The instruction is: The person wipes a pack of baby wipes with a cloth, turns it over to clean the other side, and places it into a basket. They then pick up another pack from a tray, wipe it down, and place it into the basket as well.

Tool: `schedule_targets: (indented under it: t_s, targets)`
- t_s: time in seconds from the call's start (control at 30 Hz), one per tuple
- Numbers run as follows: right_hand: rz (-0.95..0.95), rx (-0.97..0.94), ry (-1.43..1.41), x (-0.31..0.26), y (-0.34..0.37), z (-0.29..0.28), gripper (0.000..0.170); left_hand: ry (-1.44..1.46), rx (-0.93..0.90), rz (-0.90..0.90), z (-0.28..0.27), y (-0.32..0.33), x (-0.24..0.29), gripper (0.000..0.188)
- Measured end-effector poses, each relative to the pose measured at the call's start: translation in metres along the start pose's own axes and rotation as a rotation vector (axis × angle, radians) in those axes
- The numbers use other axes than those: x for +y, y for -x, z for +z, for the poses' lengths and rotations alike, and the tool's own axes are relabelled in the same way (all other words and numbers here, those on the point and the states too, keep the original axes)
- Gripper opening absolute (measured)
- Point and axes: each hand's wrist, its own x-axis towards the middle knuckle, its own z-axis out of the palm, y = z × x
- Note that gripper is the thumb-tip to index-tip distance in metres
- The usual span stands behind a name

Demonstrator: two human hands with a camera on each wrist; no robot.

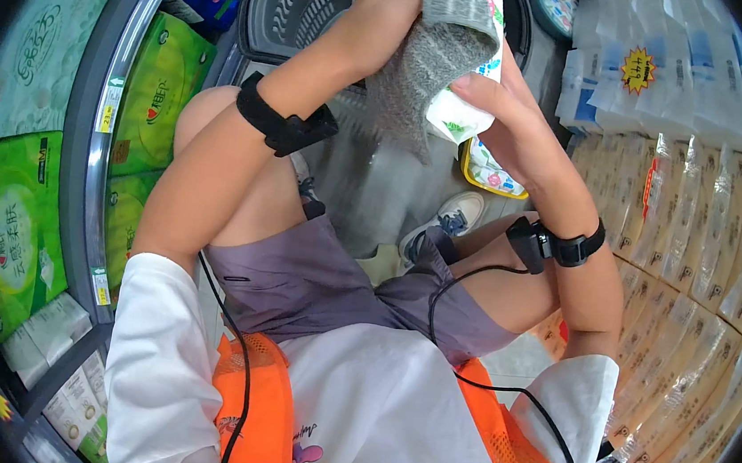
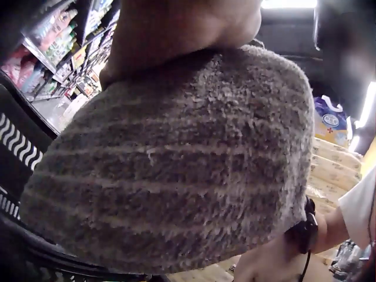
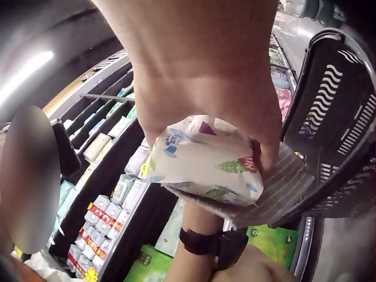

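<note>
A leaf-printed white pack (image 1: 460,120) lies against a grey striped cloth (image 1: 450,56), above the floor. The right hand (image 1: 517,107) pinches the pack; the left hand (image 1: 387,23) meets the cloth, finger grip hidden. Both forearms reach forward, near a black slotted basket (image 1: 297,24).

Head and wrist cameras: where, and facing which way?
Head: worn there, facing forward and down, at left hand and right hand; arms, legs show.
Left wrist: worn there, facing the grey cloth; left hand and right forearm show.
Right wrist: worn there, facing the white pack; right hand and left forearm show.
Both wrist views share the basket.
</note>
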Motion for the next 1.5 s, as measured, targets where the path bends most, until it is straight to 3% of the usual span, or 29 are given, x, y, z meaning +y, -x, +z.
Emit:
schedule_targets:
  t_s: [0.1,0.23,0.3,0.37,0.4,0.47,0.53,0.63,0.8,1.0,1.1,1.3,1.5]
  targets:
    - [-0.067,0.071,0.083,-0.001,0.0,-0.004,0.089,-0.089,-0.108,0.06,-0.006,-0.007,-0.004,0.054]
    - [-0.163,0.155,0.188,0.001,-0.004,-0.018,0.091,-0.274,-0.2,0.128,0.006,-0.002,-0.001,0.077]
    - [-0.255,0.059,0.156,-0.014,-0.006,-0.018,0.093,-0.419,-0.257,0.172,0.014,0.004,0.008,0.087]
    - [-0.291,0.016,0.078,-0.02,-0.009,-0.021,0.098,-0.307,-0.308,0.149,0.008,-0.004,-0.006,0.088]
    - [-0.27,0.094,0.127,-0.016,-0.011,-0.024,0.095,-0.251,-0.332,0.138,0.006,-0.007,-0.011,0.089]
    - [-0.225,0.247,0.226,-0.003,-0.013,-0.032,0.091,-0.178,-0.325,0.088,0.002,-0.007,-0.018,0.081]
    - [-0.191,0.251,0.24,-0.001,-0.015,-0.038,0.089,-0.033,-0.302,-0.033,0.008,-0.006,-0.016,0.077]
    - [-0.181,0.24,0.282,0.003,-0.018,-0.04,0.088,-0.096,-0.176,-0.034,0.017,-0.007,-0.009,0.072]
    - [-0.227,0.19,0.39,0.007,-0.022,-0.032,0.087,-0.19,-0.121,0.022,0.007,-0.006,-0.011,0.069]
    - [-0.194,0.109,0.237,-0.008,-0.025,-0.021,0.106,-0.298,-0.008,0.062,0.011,-0.004,0.003,0.057]
    - [-0.254,0.175,0.543,0.002,-0.022,-0.02,0.088,-0.336,0.054,0.079,0.01,-0.005,0.004,0.047]
    - [-0.116,0.117,0.563,0.002,-0.018,-0.021,0.098,-0.31,0.124,0.068,0.002,-0.009,0.007,0.028]
    - [-0.13,0.172,0.584,0.001,-0.014,-0.015,0.101,-0.351,0.189,0.078,-0.002,-0.012,0.012,0.023]
